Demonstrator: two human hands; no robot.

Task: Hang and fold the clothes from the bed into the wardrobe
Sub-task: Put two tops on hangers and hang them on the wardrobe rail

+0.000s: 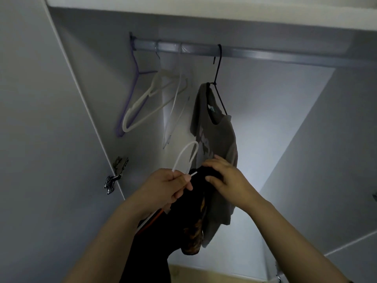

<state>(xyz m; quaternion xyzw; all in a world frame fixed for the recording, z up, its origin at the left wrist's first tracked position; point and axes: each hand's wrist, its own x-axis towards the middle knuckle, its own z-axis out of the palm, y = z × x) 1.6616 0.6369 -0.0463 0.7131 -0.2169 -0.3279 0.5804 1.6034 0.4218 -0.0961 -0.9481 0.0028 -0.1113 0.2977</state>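
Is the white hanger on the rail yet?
Off: left hand grips white hanger below rail, hook free; right hand holds black garment.

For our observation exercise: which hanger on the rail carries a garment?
The black hanger, rightmost on the rail, holding a grey T-shirt; the purple hanger and white hangers left of it hang bare.

rail (265,55): grey metal, across wardrobe (336,139) top | above rail: white shelf (204,19) | lower left of rail: metal hinge (116,176) | below rail: bright back panel (265,123), pale wood floor (204,273)
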